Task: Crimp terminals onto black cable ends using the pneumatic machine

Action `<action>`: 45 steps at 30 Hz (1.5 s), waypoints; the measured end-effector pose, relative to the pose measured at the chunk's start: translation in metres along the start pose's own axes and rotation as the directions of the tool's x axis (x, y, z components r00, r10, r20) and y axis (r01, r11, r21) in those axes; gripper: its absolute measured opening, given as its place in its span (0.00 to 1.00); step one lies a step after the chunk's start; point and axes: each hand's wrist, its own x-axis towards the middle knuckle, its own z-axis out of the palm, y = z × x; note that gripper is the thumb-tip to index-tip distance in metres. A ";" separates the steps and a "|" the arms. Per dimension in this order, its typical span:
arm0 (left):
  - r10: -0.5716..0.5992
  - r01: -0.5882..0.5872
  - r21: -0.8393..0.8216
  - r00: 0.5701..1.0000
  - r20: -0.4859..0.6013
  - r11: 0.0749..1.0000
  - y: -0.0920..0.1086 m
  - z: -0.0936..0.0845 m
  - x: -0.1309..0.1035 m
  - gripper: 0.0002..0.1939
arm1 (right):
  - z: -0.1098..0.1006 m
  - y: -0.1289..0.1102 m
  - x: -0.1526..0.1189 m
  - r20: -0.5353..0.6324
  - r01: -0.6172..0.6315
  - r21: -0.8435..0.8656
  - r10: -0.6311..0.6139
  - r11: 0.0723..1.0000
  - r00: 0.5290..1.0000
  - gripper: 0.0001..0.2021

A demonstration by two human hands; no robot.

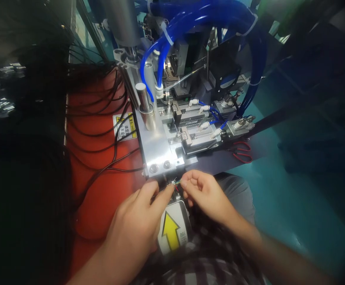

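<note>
Thin coloured wires (pixel 176 185), red, green and yellowish, show between my two hands at the front of a metal machine. My right hand (pixel 203 194) pinches the wires between thumb and forefinger. From the left, my left hand (pixel 139 209) reaches in with its thumb and fingertips closed beside the same wires; whether it grips one of them is hidden. Just above my fingers is the machine's polished metal block (pixel 157 152) with two bolts. Below them lies a white plate with a yellow arrow (pixel 171 231).
Black cables (pixel 101 138) run over the red surface (pixel 107 198) at left, past a warning label (pixel 125 126). Blue air hoses (pixel 208 18) arch over the machine. Small pneumatic cylinders (pixel 202 134) stand at right. Red-handled scissors (pixel 243 152) lie by the right edge.
</note>
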 end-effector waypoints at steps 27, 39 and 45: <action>-0.018 0.020 -0.043 0.999 0.042 0.999 -0.002 0.000 -0.004 0.20 | 0.014 -0.004 0.002 -0.172 0.176 -0.120 -0.195 0.977 0.966 0.08; -0.033 0.035 -0.054 0.999 0.032 0.998 -0.001 0.002 -0.002 0.20 | 0.010 0.005 0.002 -0.078 0.346 -0.376 -0.402 0.860 0.913 0.07; -0.024 0.024 -0.062 1.000 0.002 0.998 -0.001 0.001 -0.001 0.19 | 0.010 0.003 0.004 -0.110 0.230 -0.261 -0.266 0.937 0.958 0.08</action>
